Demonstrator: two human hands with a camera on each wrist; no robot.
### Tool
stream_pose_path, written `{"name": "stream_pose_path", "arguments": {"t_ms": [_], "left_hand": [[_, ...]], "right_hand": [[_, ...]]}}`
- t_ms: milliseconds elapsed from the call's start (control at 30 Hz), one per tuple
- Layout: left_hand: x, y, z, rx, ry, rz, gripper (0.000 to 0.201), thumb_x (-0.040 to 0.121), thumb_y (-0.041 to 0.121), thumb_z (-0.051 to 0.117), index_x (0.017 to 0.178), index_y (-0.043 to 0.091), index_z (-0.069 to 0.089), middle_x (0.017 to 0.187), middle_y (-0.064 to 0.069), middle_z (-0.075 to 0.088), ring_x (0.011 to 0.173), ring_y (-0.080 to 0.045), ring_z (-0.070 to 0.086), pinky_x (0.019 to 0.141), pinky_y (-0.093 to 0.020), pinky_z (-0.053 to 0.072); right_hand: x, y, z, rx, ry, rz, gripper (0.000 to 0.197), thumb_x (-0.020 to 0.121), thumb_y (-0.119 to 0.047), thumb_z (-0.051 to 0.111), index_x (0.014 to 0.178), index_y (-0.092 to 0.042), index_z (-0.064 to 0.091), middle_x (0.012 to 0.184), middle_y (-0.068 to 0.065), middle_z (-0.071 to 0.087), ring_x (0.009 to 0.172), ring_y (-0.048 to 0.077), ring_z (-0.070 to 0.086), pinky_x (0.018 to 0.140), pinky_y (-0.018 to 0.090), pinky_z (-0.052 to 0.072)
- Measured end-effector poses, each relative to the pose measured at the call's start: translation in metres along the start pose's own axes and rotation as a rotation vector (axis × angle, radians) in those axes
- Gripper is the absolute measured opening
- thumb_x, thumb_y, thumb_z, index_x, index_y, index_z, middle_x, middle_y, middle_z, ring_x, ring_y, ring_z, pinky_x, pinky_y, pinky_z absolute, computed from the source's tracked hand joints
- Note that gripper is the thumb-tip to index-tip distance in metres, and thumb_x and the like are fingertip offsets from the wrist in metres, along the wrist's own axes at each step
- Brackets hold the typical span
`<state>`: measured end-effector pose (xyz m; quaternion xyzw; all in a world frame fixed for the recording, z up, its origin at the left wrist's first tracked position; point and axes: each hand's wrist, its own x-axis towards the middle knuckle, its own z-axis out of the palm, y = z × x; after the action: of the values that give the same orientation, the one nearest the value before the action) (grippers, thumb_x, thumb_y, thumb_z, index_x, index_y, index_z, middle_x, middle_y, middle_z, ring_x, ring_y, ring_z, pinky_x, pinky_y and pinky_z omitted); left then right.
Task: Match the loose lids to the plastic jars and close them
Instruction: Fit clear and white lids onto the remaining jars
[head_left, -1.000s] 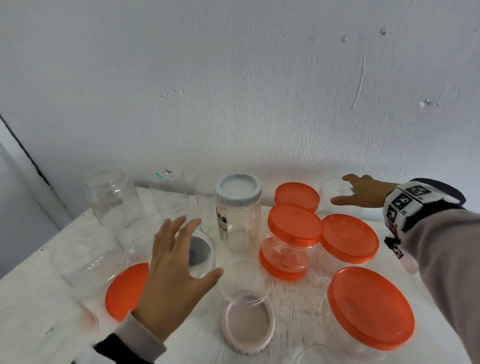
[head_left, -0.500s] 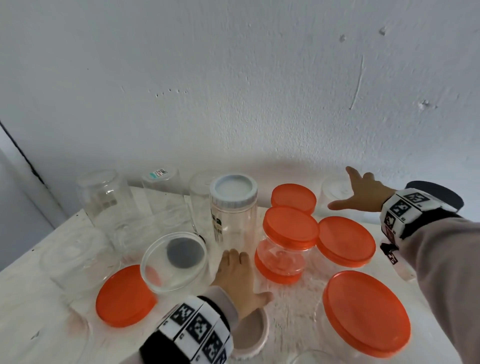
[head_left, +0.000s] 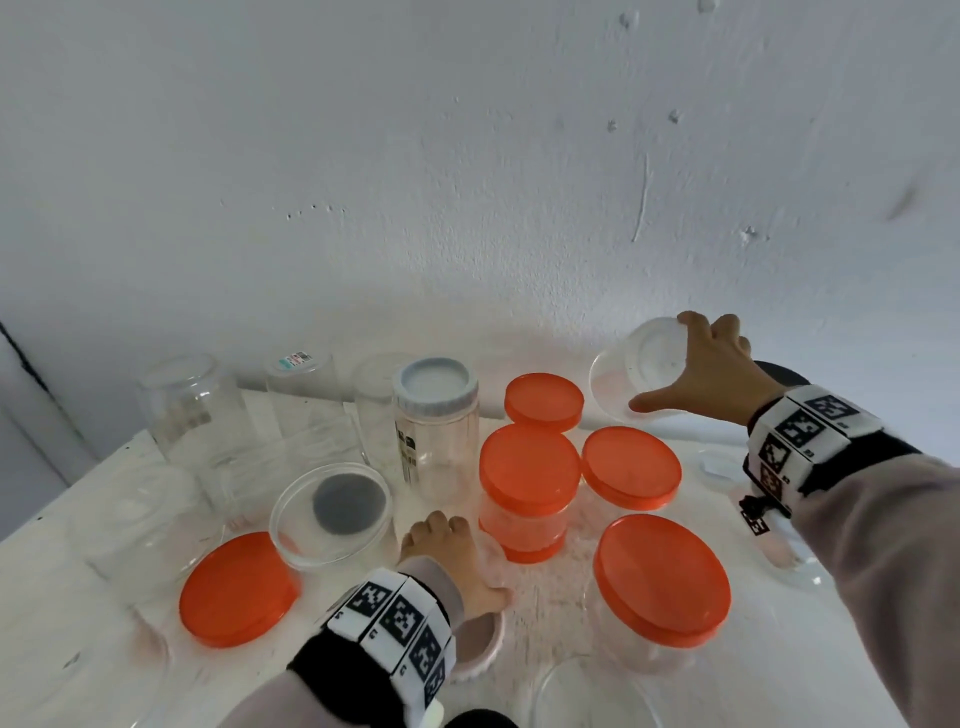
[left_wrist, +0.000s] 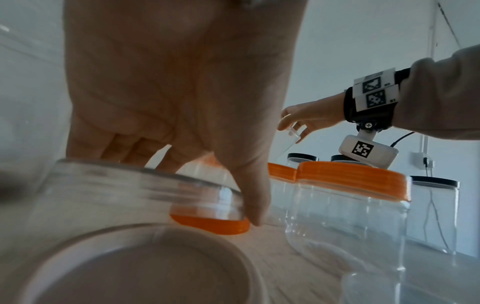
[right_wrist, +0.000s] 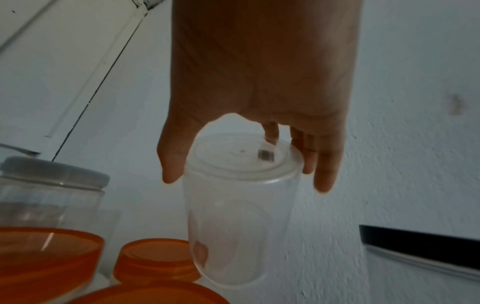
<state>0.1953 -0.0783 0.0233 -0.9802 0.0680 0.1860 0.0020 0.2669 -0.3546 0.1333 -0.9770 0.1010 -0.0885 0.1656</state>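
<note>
While the white table (head_left: 67, 597) carries a crowd of jars, several already capped orange, the right hand (head_left: 719, 371) grips a clear tumbler-shaped jar (head_left: 636, 371) by its top, tilted, off the surface near the wall. Left hand (head_left: 449, 558) curls over the rim of a small open jar (left_wrist: 135, 197), just beyond a pale loose lid (head_left: 475, 649).

A pale, pitted wall (head_left: 467, 156) is seen behind a white table (head_left: 62, 597); a wall socket (left_wrist: 426, 162) is mounted at far right.
</note>
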Motion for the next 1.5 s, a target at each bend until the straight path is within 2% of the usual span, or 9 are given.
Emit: {"name": "stream_pose_path", "arguments": {"t_ms": [200, 367, 667, 833, 1000, 1100, 1200, 1300, 1500], "left_hand": [[-0.024, 0.002, 0.006, -0.082, 0.099, 0.047, 0.081, 0.074, 0.066, 0.057, 0.129, 0.011, 0.036, 0.128, -0.009, 0.039, 0.118, -0.027, 0.041, 0.1, -0.036, 0.037], [-0.046, -0.002, 0.004, -0.121, 0.114, 0.106, 0.088, 0.075, 0.072, 0.05, 0.136, 0.012, 0.029, 0.133, -0.009, 0.035, 0.121, -0.027, 0.038, 0.099, -0.037, 0.037], [-0.085, -0.013, -0.024, -0.476, 0.188, 0.167, 0.098, 0.072, 0.078, 0.048, 0.143, 0.013, 0.029, 0.14, -0.009, 0.04, 0.124, -0.022, 0.044, 0.102, -0.032, 0.036], [-0.105, -0.016, -0.042, -0.845, 0.194, 0.214, 0.121, 0.051, 0.09, 0.035, 0.144, 0.013, 0.031, 0.139, -0.005, 0.045, 0.113, -0.014, 0.046, 0.09, -0.025, 0.035], [-0.115, -0.016, -0.048, -0.982, 0.211, 0.27, 0.096, 0.06, 0.085, 0.039, 0.129, 0.018, 0.049, 0.12, -0.001, 0.06, 0.11, -0.014, 0.055, 0.097, -0.033, 0.043], [-0.123, -0.01, -0.052, -0.992, 0.189, 0.33, 0.092, 0.064, 0.084, 0.038, 0.133, 0.023, 0.047, 0.128, 0.006, 0.056, 0.117, -0.011, 0.05, 0.101, -0.033, 0.039], [-0.127, 0.0, -0.054, -0.962, 0.17, 0.397, 0.099, 0.066, 0.09, 0.033, 0.141, 0.025, 0.04, 0.139, 0.008, 0.048, 0.128, -0.011, 0.044, 0.108, -0.036, 0.035], [-0.131, 0.012, -0.057, -0.921, 0.163, 0.448, 0.1, 0.066, 0.091, 0.028, 0.139, 0.024, 0.041, 0.134, 0.009, 0.051, 0.128, -0.012, 0.044, 0.108, -0.037, 0.036], [-0.136, 0.037, -0.06, -0.913, 0.12, 0.536, 0.086, 0.056, 0.094, 0.031, 0.118, 0.036, 0.049, 0.108, 0.019, 0.057, 0.096, 0.006, 0.053, 0.068, -0.009, 0.039]], "right_hand": [[-0.036, -0.005, -0.014, 0.079, 0.028, -0.054, 0.112, 0.058, -0.045, 0.086, 0.143, -0.013, 0.021, 0.131, 0.008, 0.027, 0.123, 0.031, 0.031, 0.093, 0.038, 0.034], [-0.077, -0.006, -0.022, 0.237, 0.004, -0.087, 0.106, 0.057, -0.042, 0.084, 0.138, -0.044, 0.016, 0.117, -0.001, 0.024, 0.113, 0.026, 0.035, 0.09, 0.038, 0.037], [-0.16, -0.013, -0.016, 0.797, -0.057, 0.016, 0.078, 0.063, -0.049, 0.083, 0.117, -0.012, 0.04, 0.115, -0.003, 0.049, 0.094, 0.014, 0.058, 0.076, 0.029, 0.047], [-0.202, -0.009, -0.002, 1.228, -0.187, 0.056, 0.076, 0.055, -0.049, 0.079, 0.118, -0.026, 0.044, 0.085, -0.004, 0.069, 0.08, 0.018, 0.069, 0.067, 0.03, 0.055], [-0.227, 0.01, 0.007, 1.388, -0.164, 0.168, 0.052, 0.065, -0.037, 0.077, 0.102, -0.009, 0.053, 0.087, 0.016, 0.062, 0.079, 0.027, 0.063, 0.086, 0.043, 0.052], [-0.242, 0.023, 0.008, 1.49, -0.186, 0.219, 0.047, 0.061, -0.035, 0.071, 0.094, -0.007, 0.052, 0.091, 0.03, 0.059, 0.085, 0.036, 0.061, 0.091, 0.046, 0.049], [-0.255, 0.041, 0.007, 1.552, -0.232, 0.274, 0.044, 0.057, -0.029, 0.072, 0.091, -0.006, 0.057, 0.088, 0.027, 0.061, 0.085, 0.034, 0.062, 0.087, 0.044, 0.05], [-0.268, 0.061, 0.01, 1.485, -0.337, 0.26, 0.061, 0.057, -0.01, 0.079, 0.114, -0.009, 0.056, 0.086, 0.014, 0.063, 0.082, 0.025, 0.065, 0.084, 0.038, 0.052], [-0.29, 0.083, 0.007, 1.169, -0.449, 0.194, 0.095, 0.041, -0.022, 0.086, 0.128, -0.019, 0.048, 0.11, 0.012, 0.053, 0.105, 0.021, 0.063, 0.078, 0.025, 0.053]]}}
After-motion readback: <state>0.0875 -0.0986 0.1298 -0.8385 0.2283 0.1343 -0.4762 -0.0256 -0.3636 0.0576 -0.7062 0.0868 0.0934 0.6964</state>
